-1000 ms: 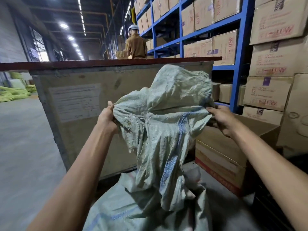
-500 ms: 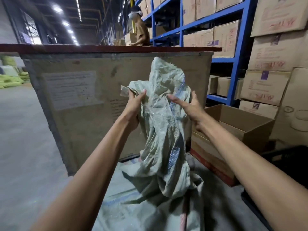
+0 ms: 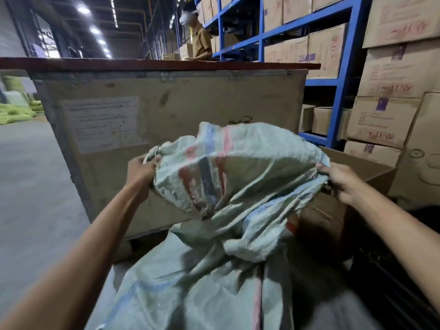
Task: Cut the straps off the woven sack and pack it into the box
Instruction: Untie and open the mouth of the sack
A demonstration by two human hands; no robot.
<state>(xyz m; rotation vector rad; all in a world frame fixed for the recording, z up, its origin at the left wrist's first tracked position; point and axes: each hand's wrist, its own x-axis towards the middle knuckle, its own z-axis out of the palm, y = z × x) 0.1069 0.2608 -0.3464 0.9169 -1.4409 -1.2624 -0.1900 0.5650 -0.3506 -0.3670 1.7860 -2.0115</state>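
Note:
A pale green woven sack with blue and red stripes is stretched out in the air between my two hands. My left hand grips its bunched left corner. My right hand grips its right edge, just over the rim of the open cardboard box standing on the floor to the right. The sack's lower part hangs crumpled down onto more woven sack material lying below me. No cutting tool is in sight, and I cannot make out any straps.
A big wooden crate with a red-brown lid stands right behind the sack. Blue shelving full of cartons lines the right side. A person stands beyond the crate. Open concrete floor lies to the left.
My hands were close together holding the sack bunched and upright; they have spread apart and dropped, pulling the sack wide and toward the box on the right.

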